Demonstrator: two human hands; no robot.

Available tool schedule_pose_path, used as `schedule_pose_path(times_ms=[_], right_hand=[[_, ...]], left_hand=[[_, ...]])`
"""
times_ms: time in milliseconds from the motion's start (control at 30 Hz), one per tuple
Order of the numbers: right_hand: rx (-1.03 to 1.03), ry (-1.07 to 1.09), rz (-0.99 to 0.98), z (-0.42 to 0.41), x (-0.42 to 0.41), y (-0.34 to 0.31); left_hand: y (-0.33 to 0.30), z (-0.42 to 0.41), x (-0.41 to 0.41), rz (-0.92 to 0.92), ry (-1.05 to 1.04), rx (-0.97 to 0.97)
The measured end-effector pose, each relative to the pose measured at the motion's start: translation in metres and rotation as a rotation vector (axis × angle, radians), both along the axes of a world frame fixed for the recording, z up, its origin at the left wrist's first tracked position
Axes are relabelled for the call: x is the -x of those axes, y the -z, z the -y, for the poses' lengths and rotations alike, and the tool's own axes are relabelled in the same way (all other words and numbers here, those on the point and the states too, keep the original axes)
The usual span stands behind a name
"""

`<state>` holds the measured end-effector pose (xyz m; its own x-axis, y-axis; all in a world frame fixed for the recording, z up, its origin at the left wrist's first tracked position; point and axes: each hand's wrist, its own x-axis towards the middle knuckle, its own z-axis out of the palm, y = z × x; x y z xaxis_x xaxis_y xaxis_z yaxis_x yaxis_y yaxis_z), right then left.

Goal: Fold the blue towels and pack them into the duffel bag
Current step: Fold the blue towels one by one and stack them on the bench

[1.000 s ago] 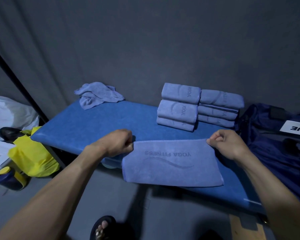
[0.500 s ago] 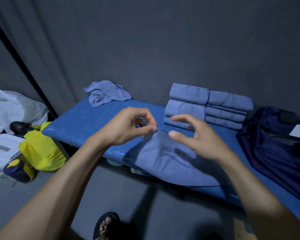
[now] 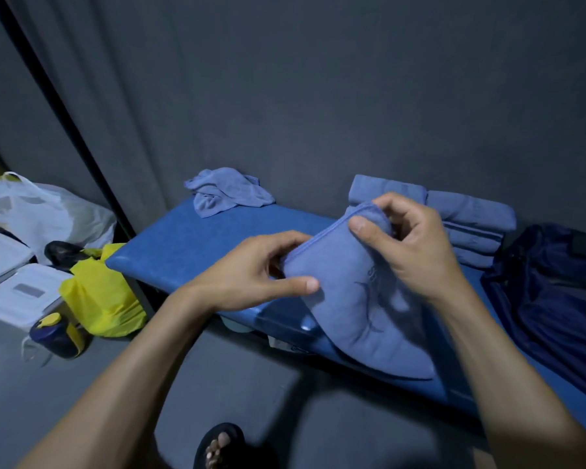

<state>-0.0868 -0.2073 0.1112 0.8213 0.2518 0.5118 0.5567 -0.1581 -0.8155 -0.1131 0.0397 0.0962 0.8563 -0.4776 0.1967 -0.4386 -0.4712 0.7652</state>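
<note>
A blue towel (image 3: 362, 313) hangs folded in front of me over the near edge of the blue bench (image 3: 183, 242). My left hand (image 3: 251, 272) pinches its upper left edge. My right hand (image 3: 410, 242) grips its top corner, raised above the bench. Behind my right hand sit stacks of folded blue towels (image 3: 471, 225), partly hidden. One crumpled blue towel (image 3: 224, 191) lies at the bench's far left. The dark navy duffel bag (image 3: 555, 299) rests on the bench at the right.
On the floor at left are a yellow bag (image 3: 99, 296), a white plastic bag (image 3: 41, 211), white boxes (image 3: 17, 292) and a blue and yellow bottle (image 3: 56, 336). My sandalled foot (image 3: 220, 448) is at the bottom. A grey curtain hangs behind the bench.
The towel was held spread flat by its two top corners. My hands have come together, doubling it over and lifting it. The view has shifted right.
</note>
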Motion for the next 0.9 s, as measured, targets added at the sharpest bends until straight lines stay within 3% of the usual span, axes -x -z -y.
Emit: schedule_pose_path(times_ms=[133, 300, 433, 567, 733, 900], right_hand=[[-0.047, 0.103, 0.052, 0.004, 0.001, -0.013], [-0.064, 0.145, 0.071, 0.005, 0.007, -0.031], [-0.098, 0.151, 0.060, 0.001, 0.016, -0.045], [-0.083, 0.090, -0.065, 0.003, 0.028, -0.062], [0.005, -0.138, -0.257, 0.013, 0.044, -0.085], [0.113, -0.178, -0.245, 0.002, 0.036, -0.088]], left_hand=[[-0.007, 0.001, 0.004, 0.221, -0.151, 0.061], [-0.013, 0.005, 0.010, 0.481, -0.128, -0.063], [-0.018, 0.004, 0.011, 0.579, -0.156, -0.035], [-0.048, -0.010, 0.020, 0.430, -0.104, 0.158], [-0.081, -0.038, 0.031, 0.209, -0.030, 0.449], [-0.088, -0.057, 0.030, 0.014, 0.046, 0.288]])
